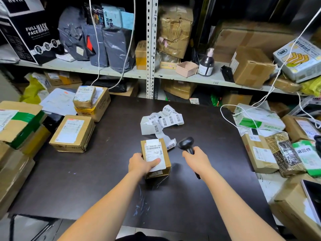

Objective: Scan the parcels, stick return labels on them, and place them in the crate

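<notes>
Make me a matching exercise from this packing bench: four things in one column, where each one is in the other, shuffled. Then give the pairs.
Things
1. small parcel
2. scanner
3. label strip
4. pump bottle

Places
A. standing on the shelf beside a pink box
B. gripped in the right hand
C. lying loose on the dark table
D. held by the left hand, thumb on its shipping label

Pairs: 1-D, 2-B, 3-C, 4-A
</notes>
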A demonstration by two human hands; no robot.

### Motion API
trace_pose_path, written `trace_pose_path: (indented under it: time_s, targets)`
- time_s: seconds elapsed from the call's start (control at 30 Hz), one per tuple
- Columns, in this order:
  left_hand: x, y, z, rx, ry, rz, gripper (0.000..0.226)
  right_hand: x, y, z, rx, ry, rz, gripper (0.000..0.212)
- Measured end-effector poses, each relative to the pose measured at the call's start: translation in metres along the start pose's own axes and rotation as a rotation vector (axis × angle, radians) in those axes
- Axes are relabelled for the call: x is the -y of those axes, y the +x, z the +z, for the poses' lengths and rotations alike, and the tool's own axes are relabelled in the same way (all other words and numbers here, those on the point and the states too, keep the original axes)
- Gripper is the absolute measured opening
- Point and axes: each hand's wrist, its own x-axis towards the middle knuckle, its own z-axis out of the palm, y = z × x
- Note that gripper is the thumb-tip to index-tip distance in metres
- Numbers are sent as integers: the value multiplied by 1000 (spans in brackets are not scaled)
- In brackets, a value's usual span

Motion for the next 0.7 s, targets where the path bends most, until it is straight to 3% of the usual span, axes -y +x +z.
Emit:
trace_pose_path:
  time_s: [0.07, 0.2, 0.43, 0.63, 0.7]
  targets:
    - [-1, 2, -1, 16, 8, -19, 60, -21, 13, 1, 35, -7, -11, 16]
    - [-2, 6, -3, 34, 5, -53, 63, -59, 36, 8, 64, -80, -67, 39]
    - [-2, 9, -3, 22, -2, -71, 62, -84, 67, 20, -73, -357, -47, 46]
    - [-7, 6, -3, 5, 24, -108, 58, -87, 82, 27, -141, -416, -45, 44]
    - [-10, 4, -4, 1, 40, -120, 57, -86, 84, 30, -138, -409, -68, 55]
